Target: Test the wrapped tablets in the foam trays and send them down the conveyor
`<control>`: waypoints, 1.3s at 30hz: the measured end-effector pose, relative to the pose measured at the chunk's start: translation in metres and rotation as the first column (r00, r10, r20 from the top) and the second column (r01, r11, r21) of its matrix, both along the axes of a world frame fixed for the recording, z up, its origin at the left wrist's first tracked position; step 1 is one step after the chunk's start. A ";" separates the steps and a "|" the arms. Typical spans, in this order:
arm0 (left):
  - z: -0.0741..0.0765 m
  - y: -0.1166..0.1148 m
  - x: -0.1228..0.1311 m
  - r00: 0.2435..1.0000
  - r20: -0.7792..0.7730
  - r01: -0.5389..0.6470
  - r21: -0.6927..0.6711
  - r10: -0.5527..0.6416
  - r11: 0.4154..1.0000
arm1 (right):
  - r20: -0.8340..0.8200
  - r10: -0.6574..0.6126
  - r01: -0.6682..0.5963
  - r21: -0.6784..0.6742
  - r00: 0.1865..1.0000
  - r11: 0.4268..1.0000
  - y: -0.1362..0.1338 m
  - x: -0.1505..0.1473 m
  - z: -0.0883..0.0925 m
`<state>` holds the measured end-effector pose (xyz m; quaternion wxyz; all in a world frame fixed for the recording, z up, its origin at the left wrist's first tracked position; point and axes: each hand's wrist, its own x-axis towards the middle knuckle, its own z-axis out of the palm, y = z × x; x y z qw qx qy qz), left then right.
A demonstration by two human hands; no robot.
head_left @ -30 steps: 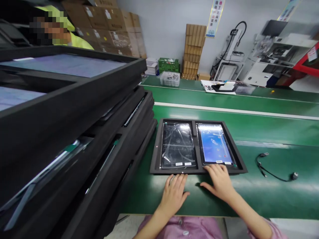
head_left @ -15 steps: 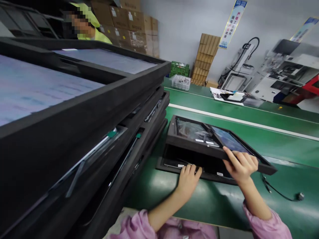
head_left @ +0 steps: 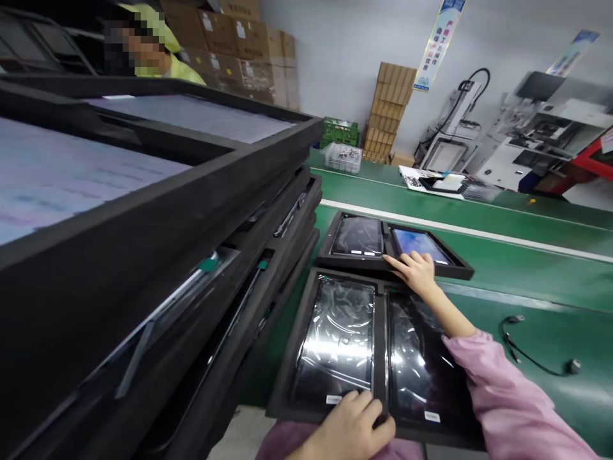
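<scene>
Two black foam trays rest on the green bench, each with two screen panels set side by side. My left hand (head_left: 357,425) is closed on the front rim of the near foam tray (head_left: 380,338), its fingers curled over the edge. Film-covered, a dark panel (head_left: 338,332) and its dark neighbour (head_left: 421,358) lie in that tray. Farther back, my right hand (head_left: 416,273) grips the near rim of the far foam tray (head_left: 328,246), index finger stretched along it. A dark panel (head_left: 358,233) and a blue lit panel (head_left: 412,241) sit there.
At left towers a tall stack of black foam trays (head_left: 230,185) holding more panels. A black cable (head_left: 536,364) lies at right on the green bench (head_left: 517,306). Behind stand a clear bin (head_left: 343,160) and a green crate (head_left: 339,131). A co-worker (head_left: 186,70) is beyond the stack.
The upper foam tray has moved off the lower one to the back of the bench, with my right hand on it. The lower tray and my left hand have come nearer to me.
</scene>
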<state>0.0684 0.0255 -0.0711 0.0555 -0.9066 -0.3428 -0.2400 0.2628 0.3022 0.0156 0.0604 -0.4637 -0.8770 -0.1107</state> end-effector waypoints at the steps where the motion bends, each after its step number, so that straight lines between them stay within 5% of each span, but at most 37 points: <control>1: 0.000 -0.002 -0.002 1.000 -0.008 0.028 0.003 -0.028 1.000 | 0.027 -0.025 0.026 -0.067 0.999 0.997 0.008 -0.009 -0.005; 5: 0.014 0.000 -0.008 0.999 0.023 0.053 -0.202 -0.049 0.978 | 0.006 -0.162 0.161 -0.132 0.987 0.978 0.030 -0.030 -0.017; 8: 0.041 0.025 -0.013 0.991 0.024 -0.109 -0.431 0.132 0.896 | -0.015 -0.170 0.165 -0.175 0.985 0.971 0.023 -0.024 -0.019; 12: 0.071 0.096 -0.022 0.890 -0.227 -0.454 -0.505 0.395 0.734 | -0.022 -0.146 0.138 -0.231 0.989 0.963 -0.021 0.017 -0.021; 15: 0.076 0.150 -0.026 0.845 -0.260 -0.532 -0.486 0.467 0.693 | -0.057 -0.284 0.267 -0.203 0.957 0.942 -0.061 0.060 -0.028; 18: 0.074 0.177 -0.021 0.818 -0.272 -0.573 -0.470 0.507 0.672 | -0.069 -0.433 0.418 -0.169 0.899 0.893 -0.098 0.091 -0.038; 25: 0.069 0.177 0.009 0.799 -0.272 -0.600 -0.429 0.537 0.675 | -0.140 -0.593 0.599 -0.003 0.793 0.801 -0.142 0.090 -0.066; 32: 0.061 0.182 0.014 0.740 -0.270 -0.669 -0.384 0.616 0.636 | -0.443 -0.648 0.569 -0.315 0.620 0.760 -0.117 0.098 -0.076; 39: 0.062 0.183 0.020 0.718 -0.283 -0.694 -0.362 0.636 0.622 | -0.330 -0.732 0.685 -0.266 0.597 0.678 -0.123 0.082 -0.075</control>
